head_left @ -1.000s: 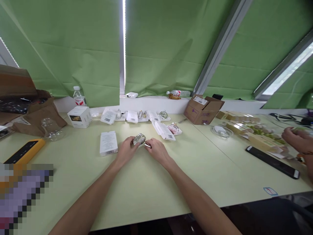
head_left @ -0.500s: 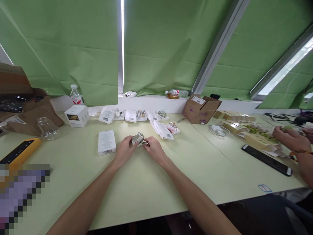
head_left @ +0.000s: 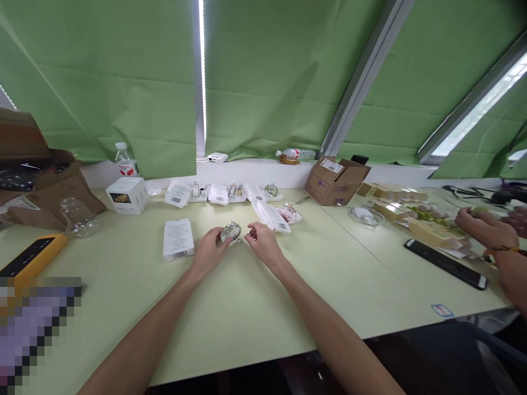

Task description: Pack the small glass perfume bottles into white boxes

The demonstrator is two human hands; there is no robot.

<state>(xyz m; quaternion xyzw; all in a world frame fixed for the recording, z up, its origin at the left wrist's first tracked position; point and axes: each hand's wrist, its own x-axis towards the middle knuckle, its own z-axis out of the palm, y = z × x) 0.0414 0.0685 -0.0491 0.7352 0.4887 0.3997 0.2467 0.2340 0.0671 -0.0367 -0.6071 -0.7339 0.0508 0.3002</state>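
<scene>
My left hand (head_left: 209,247) is closed on a small, rounded clear perfume bottle (head_left: 230,232), tilted just above the table. A small shiny piece (head_left: 239,241) shows at the bottle's lower right edge; whether it is attached I cannot tell. To the right, a short gap away from the bottle, my right hand (head_left: 263,244) has its fingers curled together; what they hold, if anything, is too small to name. A white printed carton (head_left: 178,240) lies left of my left hand. Beyond my right hand, a pinkish bottle (head_left: 288,212) rests by an opened white carton (head_left: 272,215).
Along the back stand several small bottles with white cartons (head_left: 218,193). A cardboard box (head_left: 335,182) is at back right, near a coiled white cable (head_left: 366,216). A black phone-like slab (head_left: 444,264) lies right, beside another person's hands (head_left: 488,227). A yellow power strip (head_left: 33,255) is left.
My right hand has drawn away from the bottle to the right, opening a gap between them. My left hand still holds the bottle. The view has shifted slightly.
</scene>
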